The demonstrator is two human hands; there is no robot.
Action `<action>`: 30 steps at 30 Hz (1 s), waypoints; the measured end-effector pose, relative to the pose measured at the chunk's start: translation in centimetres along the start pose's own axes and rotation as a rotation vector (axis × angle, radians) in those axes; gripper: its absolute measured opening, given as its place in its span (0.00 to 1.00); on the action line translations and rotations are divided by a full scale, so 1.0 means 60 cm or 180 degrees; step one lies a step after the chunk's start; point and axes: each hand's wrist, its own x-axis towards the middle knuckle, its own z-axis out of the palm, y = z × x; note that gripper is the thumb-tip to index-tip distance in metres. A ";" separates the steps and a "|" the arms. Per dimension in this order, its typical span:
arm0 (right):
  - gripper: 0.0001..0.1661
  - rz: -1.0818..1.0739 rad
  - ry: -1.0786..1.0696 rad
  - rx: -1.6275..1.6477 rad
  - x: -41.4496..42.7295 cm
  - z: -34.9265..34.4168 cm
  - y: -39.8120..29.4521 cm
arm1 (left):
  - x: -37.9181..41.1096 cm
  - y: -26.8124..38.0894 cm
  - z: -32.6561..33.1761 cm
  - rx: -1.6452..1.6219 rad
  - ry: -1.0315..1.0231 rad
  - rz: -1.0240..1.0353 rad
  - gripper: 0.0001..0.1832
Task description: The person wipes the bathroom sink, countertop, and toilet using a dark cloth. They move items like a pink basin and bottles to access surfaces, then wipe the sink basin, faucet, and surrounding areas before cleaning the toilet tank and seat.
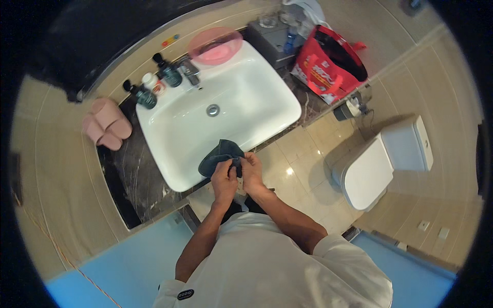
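A dark grey-green cloth item (220, 153), folded over on itself, is held between both hands above the front rim of the white washbasin (265, 96). My left hand (224, 179) pinches its near side with thumb and fingers. Close beside it, my right hand (251, 173) grips the right edge of the fabric. Whether the cloth is a cap or a plain piece of fabric, I cannot tell. Behind the hands, the basin holds no water that I can see, and its round metal drain (213, 110) shows. A chrome faucet (189, 72) stands at the back rim.
Two dark pump bottles (142, 96) and a white bottle (153, 83) line the back left rim. A pink plastic bowl (215, 46) sits behind the faucet. Pink slippers (108, 123) lean at the left. A red bag (327, 69) and grey box (273, 42) stand right, above a toilet (366, 173).
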 end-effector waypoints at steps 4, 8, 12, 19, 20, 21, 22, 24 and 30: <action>0.04 -0.0240 0.0664 0.0189 0.028 -0.033 -0.021 | 0.040 0.008 0.044 0.0048 -0.0389 0.0513 0.11; 0.04 -0.0241 0.1198 0.0463 0.035 -0.050 -0.068 | 0.071 0.016 0.080 0.0002 -0.0696 0.0480 0.10; 0.03 -0.0872 0.1724 0.0523 0.060 -0.086 -0.104 | 0.115 0.052 0.098 -0.0470 -0.0789 0.0786 0.10; 0.05 -0.1303 0.1990 0.0059 0.139 -0.103 -0.127 | 0.157 0.054 0.126 -0.0240 -0.0705 0.1231 0.08; 0.05 -0.1233 0.2013 -0.0002 0.153 -0.104 -0.121 | 0.159 0.051 0.130 -0.0151 -0.0798 0.1263 0.08; 0.06 -0.1160 0.1983 -0.0129 0.158 -0.091 -0.121 | 0.164 0.044 0.132 -0.0040 -0.0876 0.1281 0.08; 0.06 -0.1101 0.1978 -0.0084 0.159 -0.084 -0.123 | 0.167 0.039 0.135 0.0070 -0.0949 0.1297 0.09; 0.06 -0.1043 0.1993 -0.0028 0.164 -0.088 -0.120 | 0.171 0.038 0.145 0.0128 -0.0934 0.1405 0.08; 0.07 -0.0831 0.1935 0.0252 0.217 -0.148 -0.124 | 0.190 0.067 0.203 0.0303 -0.0866 0.1679 0.09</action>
